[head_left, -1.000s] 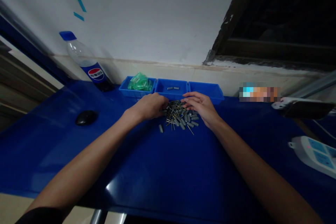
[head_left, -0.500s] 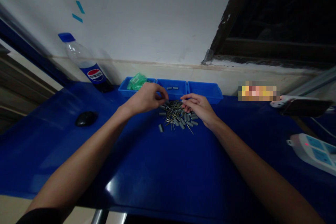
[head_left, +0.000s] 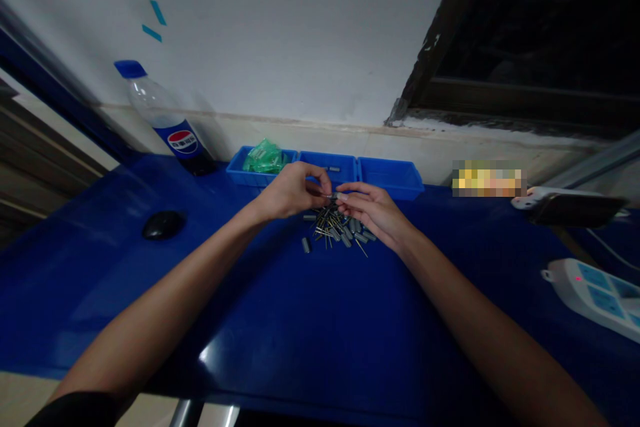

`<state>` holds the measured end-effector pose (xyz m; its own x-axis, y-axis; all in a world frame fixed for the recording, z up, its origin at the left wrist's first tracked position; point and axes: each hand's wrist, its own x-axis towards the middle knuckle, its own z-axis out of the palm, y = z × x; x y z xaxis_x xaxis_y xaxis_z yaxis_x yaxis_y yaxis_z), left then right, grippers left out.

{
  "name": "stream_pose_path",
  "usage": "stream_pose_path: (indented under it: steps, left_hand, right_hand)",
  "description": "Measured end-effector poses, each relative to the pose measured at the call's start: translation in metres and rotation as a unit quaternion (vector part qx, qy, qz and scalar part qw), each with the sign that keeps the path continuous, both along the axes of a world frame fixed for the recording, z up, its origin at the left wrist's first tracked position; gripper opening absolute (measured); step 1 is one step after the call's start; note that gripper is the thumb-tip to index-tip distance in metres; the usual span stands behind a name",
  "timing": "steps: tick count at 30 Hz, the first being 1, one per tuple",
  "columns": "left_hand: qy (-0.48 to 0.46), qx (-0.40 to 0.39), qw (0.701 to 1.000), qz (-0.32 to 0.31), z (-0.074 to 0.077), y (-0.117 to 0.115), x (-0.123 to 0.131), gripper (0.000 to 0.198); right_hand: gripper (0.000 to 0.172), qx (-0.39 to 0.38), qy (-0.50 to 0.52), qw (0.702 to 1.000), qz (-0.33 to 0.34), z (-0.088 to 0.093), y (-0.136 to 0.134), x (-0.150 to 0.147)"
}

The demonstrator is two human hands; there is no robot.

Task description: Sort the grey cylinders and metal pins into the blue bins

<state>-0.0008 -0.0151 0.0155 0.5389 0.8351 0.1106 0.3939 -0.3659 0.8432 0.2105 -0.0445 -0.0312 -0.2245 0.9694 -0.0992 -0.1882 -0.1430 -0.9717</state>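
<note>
Left hand (head_left: pixel 296 191) and right hand (head_left: pixel 375 213) with fingertips close together, both pinching a small grey piece (head_left: pixel 333 196) between them, thin metal pins (head_left: pixel 327 222) and grey cylinders (head_left: pixel 346 239) heaped just beneath on the blue worktop (head_left: pixel 300 320), three blue trays (head_left: pixel 391 177) beyond, along the worktop's far edge

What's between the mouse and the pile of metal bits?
In the head view, the person's left forearm crosses between the mouse and the pile, with bare table on both sides of it.
</note>
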Motion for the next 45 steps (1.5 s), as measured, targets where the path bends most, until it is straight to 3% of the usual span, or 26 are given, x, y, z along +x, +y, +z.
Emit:
stream_pose_path:
  steps: [4,7,10,15,21,25,33,39,45]
  left_hand:
    - [0.12,0.062,0.991,-0.005,0.001,0.004,-0.007,0.018]
    - [0.262,0.104,0.959,-0.028,0.004,0.005,-0.013,0.024]
    - [0.337,0.108,0.934,-0.05,0.002,0.003,-0.013,0.025]
    - [0.375,0.109,0.919,-0.047,-0.003,-0.001,-0.006,0.021]
    - [0.391,0.115,0.911,-0.057,-0.005,-0.003,-0.001,0.015]
    - [0.4,0.119,0.907,-0.056,-0.007,-0.003,-0.002,0.022]
    - [0.348,0.164,0.92,-0.083,0.008,0.0,-0.012,0.029]
    - [0.186,0.124,0.975,-0.015,0.014,-0.002,-0.008,0.021]
    - [0.072,0.08,0.994,0.001,0.014,-0.006,-0.002,0.015]
  right_hand:
    - [0.027,0.05,-0.048,0.997,-0.032,0.001,0.002,0.0]
    - [0.032,0.113,-0.079,0.989,-0.058,0.0,0.007,0.001]
    - [0.041,0.155,-0.116,0.98,-0.038,0.001,0.011,0.004]
    - [0.036,0.181,-0.151,0.972,-0.023,0.005,0.011,0.01]
    - [0.025,0.157,-0.135,0.978,-0.035,0.011,0.01,0.015]
    - [0.024,0.144,-0.134,0.98,-0.031,0.011,0.009,0.015]
    - [0.024,0.135,-0.147,0.98,-0.021,0.008,0.009,0.016]
    - [0.021,0.107,-0.169,0.98,0.01,0.01,0.006,0.015]
    - [0.022,0.038,-0.083,0.993,0.069,0.009,0.001,0.009]
